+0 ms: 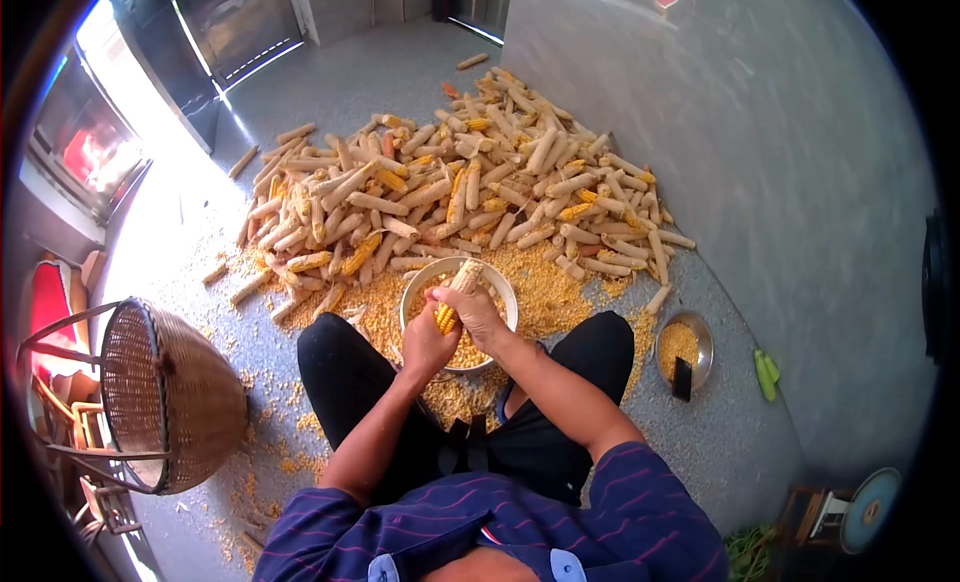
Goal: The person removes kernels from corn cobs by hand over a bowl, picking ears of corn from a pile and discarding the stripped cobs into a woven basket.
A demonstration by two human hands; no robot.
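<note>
A corn cob [466, 276] is held in both my hands above a white basin [512, 304]. Its far end is bare and pale, while yellow kernels still cover the near part. My left hand [428, 344] is closed round the near, yellow part. My right hand [476, 318] wraps the cob's middle from the right, its fingers partly hidden. Inside the basin lie loose yellow kernels [468, 354]. The basin stands on the floor between my knees.
A large heap of mostly bare cobs [420, 192] lies ahead, with kernels [550, 287] spread around it. To the left a wicker basket [205, 402] rests on its side. On the right are a metal bowl [707, 347] of kernels, green vegetables [766, 374] and a grey wall [760, 182].
</note>
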